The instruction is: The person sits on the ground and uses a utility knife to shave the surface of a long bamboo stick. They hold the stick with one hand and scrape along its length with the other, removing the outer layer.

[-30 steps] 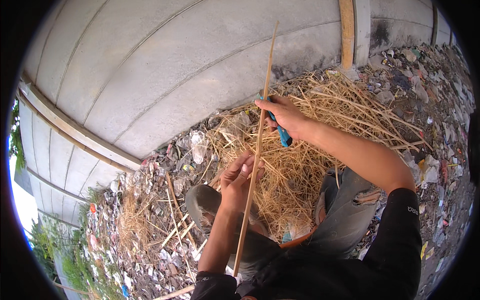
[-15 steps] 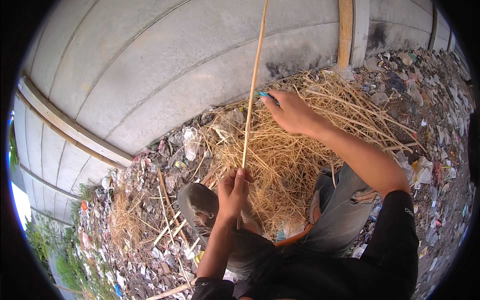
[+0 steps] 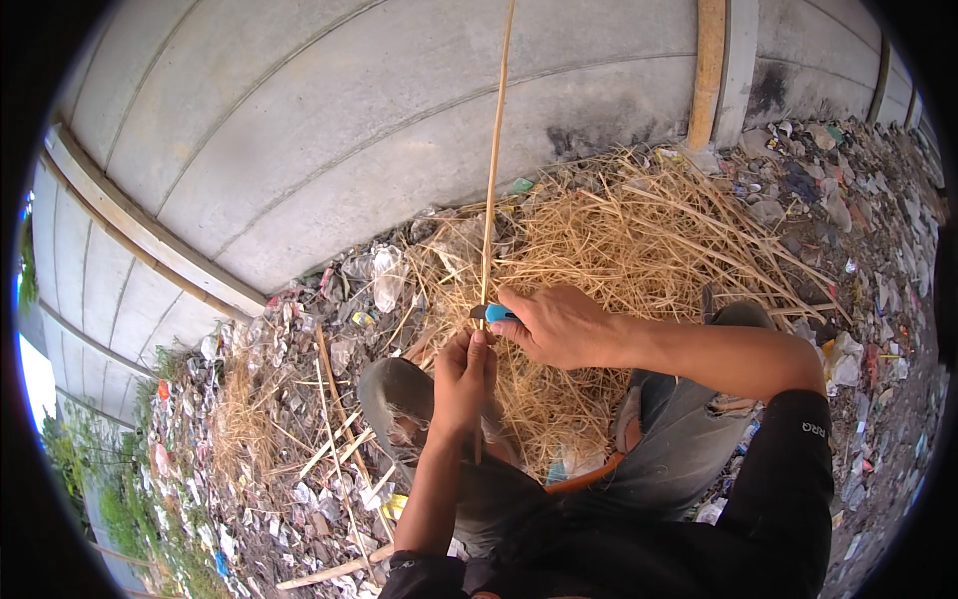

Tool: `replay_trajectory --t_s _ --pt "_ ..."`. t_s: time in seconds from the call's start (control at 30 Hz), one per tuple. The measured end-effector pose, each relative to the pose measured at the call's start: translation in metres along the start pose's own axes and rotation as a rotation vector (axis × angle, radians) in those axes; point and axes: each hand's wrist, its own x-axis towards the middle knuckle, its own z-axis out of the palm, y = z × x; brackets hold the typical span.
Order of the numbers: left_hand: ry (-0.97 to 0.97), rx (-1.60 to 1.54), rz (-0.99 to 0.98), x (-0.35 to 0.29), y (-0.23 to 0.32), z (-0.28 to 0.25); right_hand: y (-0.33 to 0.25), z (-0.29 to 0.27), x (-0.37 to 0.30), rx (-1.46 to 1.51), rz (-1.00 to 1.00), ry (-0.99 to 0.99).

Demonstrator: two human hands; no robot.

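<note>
A long, thin, pale bamboo strip (image 3: 493, 170) stands nearly upright in front of me, its upper end out of the picture. My left hand (image 3: 463, 384) is closed round it low down, above my left knee, and a short end sticks out below the fist. In my right hand (image 3: 569, 327) is a blue-handled utility knife (image 3: 499, 313), gripped with the fingers wrapped round it. Its dark blade lies across the strip just above my left fingertips. Whether the blade cuts into the strip is too small to tell.
A heap of straw-coloured shavings (image 3: 599, 235) lies between and beyond my knees. Several loose strips (image 3: 344, 444) rest on litter-strewn ground to the left. A grey concrete wall (image 3: 399, 110) with a wooden post (image 3: 707, 75) rises beyond the heap.
My right hand has come down and toward me with the knife, from beside the strip's middle to just above my left fingers. The left hand keeps its hold.
</note>
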Motion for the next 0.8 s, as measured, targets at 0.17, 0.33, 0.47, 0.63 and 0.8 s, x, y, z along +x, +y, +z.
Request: replay_trajectory --t_s 0.17,0.33,0.47,0.63,0.8 --pt "0.026 0.062 -0.017 -0.008 -0.001 -0.002 0.024 0.022 0.009 -0.193 -0.136 0.194" --pt "0.064 0.221 0.015 -0.017 -0.014 -0.004 0.066 0.02 0.036 -0.472 -0.211 0.148" --pt "-0.01 -0.095 -0.103 -0.017 -0.016 -0.011 0.068 0.028 0.045 -0.49 -0.221 0.135" --pt "-0.058 -0.559 -0.357 -0.023 -0.005 -0.013 0.063 0.038 0.043 -0.25 -0.265 0.232" --pt "-0.199 -0.99 -0.515 -0.02 -0.022 -0.023 0.055 0.043 0.03 -0.093 -0.199 0.262"
